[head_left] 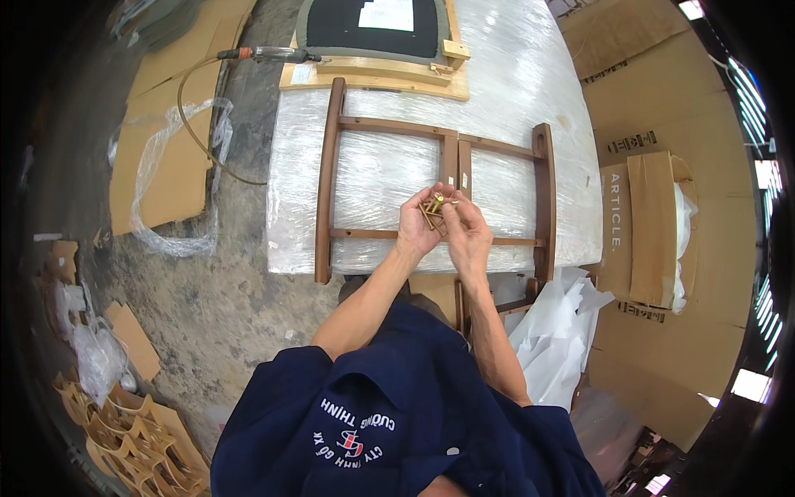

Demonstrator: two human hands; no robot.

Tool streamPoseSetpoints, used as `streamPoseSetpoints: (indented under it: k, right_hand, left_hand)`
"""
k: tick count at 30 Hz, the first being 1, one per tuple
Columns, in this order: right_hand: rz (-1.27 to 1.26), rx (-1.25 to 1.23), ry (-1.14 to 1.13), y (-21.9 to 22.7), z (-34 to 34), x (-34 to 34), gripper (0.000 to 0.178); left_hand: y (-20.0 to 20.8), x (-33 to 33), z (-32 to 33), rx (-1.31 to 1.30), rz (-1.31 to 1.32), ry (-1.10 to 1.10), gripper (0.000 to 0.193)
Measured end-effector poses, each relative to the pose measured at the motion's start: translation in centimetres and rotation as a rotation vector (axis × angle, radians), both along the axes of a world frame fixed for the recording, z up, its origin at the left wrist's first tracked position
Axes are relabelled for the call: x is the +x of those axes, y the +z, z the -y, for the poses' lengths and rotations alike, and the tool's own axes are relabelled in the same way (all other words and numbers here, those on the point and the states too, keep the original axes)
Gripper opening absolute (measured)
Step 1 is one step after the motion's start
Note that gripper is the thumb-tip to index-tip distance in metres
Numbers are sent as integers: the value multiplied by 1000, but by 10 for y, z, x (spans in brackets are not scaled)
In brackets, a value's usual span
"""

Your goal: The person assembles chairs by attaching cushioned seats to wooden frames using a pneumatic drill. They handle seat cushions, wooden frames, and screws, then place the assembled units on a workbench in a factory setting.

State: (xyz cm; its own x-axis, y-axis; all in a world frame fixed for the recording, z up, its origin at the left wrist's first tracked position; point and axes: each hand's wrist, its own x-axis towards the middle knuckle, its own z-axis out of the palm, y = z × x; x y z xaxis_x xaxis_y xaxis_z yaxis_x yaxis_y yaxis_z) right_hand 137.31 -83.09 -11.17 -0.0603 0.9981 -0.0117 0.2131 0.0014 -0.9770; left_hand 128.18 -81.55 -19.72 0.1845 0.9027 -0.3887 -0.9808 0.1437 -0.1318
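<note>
In the head view, the left hand (416, 229) is turned with its palm up, and its fingers are bent around several brass-coloured bolts (430, 217), which lie crossed in the palm. The right hand (470, 242) is close beside it, almost touching; its thumb and fingertips come together at the bolts, but I cannot tell if they pinch 1 of them.

Both hands are above the near rail of a brown wooden frame (330, 170), around its middle. This frame lies flat on a table (571, 186) covered with clear film. It has 2 long side pieces, and 2 short pieces stand side by side at the middle, each with a white label.

Beyond the frame, a wooden board (373, 83) carries a dark padded panel (331, 33). A power screwdriver (277, 55) rests with its tip near the board's left edge, and a hose (184, 108) curves down from it. On the floor at the left are flat cardboard (166, 178) and a loop of plastic wrap (161, 242). At the right, white sheeting (553, 327) hangs beside the table, near an opened carton (650, 228).
</note>
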Motion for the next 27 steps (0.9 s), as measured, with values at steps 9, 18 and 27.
streamPoseSetpoints:
  k: [9,18,27]
  right_hand:
    - [54,-210,-141,-41,-79,86,28]
    - [154,53,-233,-104,-210,87,23]
    - [713,248,-71,-134,-264,69,18]
  left_hand:
    - [-40,-36,1,-186,-226,-205,27]
    - [-34,-61,4,-302,-311,-277,29]
    - [-21,-54,-4,-309,-441,-322,31]
